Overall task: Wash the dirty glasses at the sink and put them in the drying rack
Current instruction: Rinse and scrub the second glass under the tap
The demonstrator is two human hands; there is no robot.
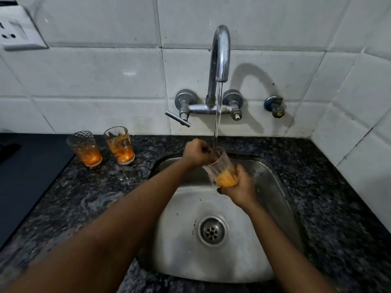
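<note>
The sink (275,208) is brushed steel, kinda dull with water spots, while the tap (220,51) above it at top centre is shiny chrome-looking metal. Counter (84,197) is speckled dark stone, polished enough to catch some glare, and the wall tiles (95,72) are glossy white ceramic with grubby grout. The glass (220,166) in the middle is clear and ribbed, the two glasses (101,148) at left clear too, smeared orange.
</note>
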